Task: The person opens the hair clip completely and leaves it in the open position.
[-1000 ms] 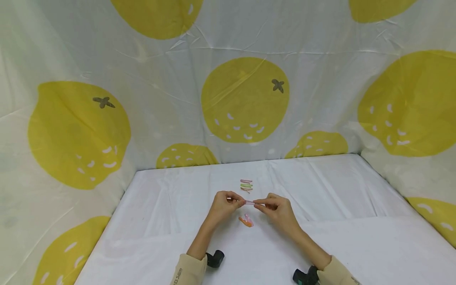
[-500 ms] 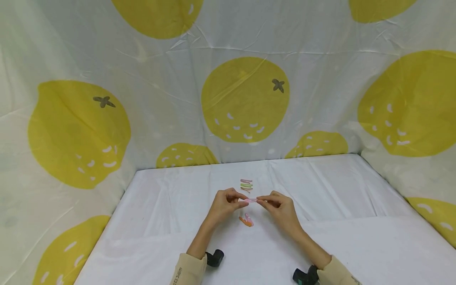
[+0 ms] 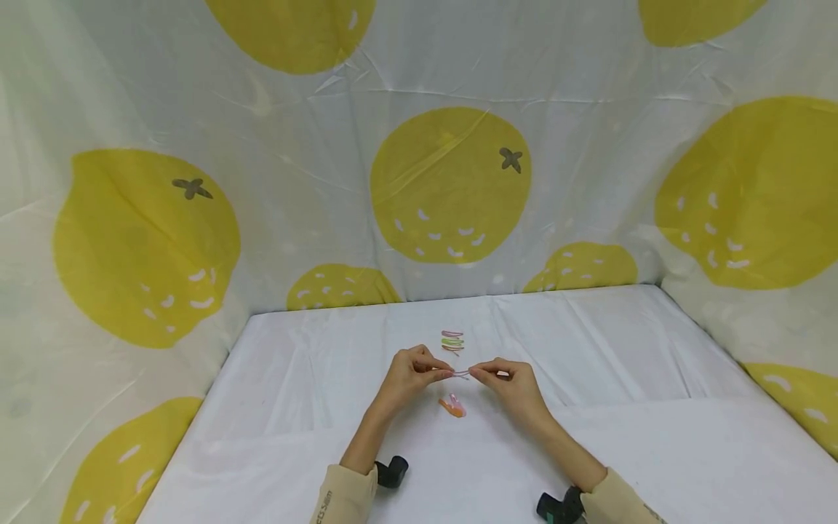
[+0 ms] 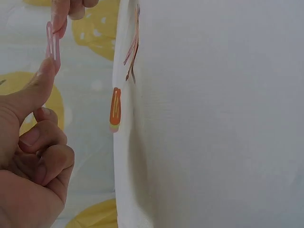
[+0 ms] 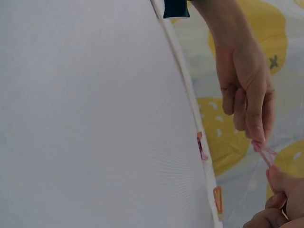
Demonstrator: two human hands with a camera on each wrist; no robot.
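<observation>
When seen from the head, looks like little more than a thin line: the pink hair clip (image 3: 461, 374), held up off the white table (image 3: 314, 451) between the left hand (image 3: 411, 375) and the right hand (image 3: 515, 386). Pinched tight at one end by left fingertips and thumb, pinched tight at the other end by right fingertips and thumb.

Looks much bigger from the left wrist, with a long pale slot down the middle. Can also see there the left thumb laid along one end and other left fingers curled in below. Cannot see well there the left fingertip behind that thumb.

From the right wrist, can see a skinny part of the clip poking out to the side, hard to spot from the left wrist.

Only from the head, can see clearly a row beyond the hands: a rosy clip (image 3: 452, 334), a green clip (image 3: 452, 341) and a brown clip (image 3: 452, 348). From the left wrist, can see that row just side-on, all bunched up.

Closer to the person, can see an orange clip (image 3: 450, 408) and a light pink clip (image 3: 457, 402) lying together. From the left wrist, can spot yellow inside the orange one. Only from the head, can see tan sleeves (image 3: 347, 493).
</observation>
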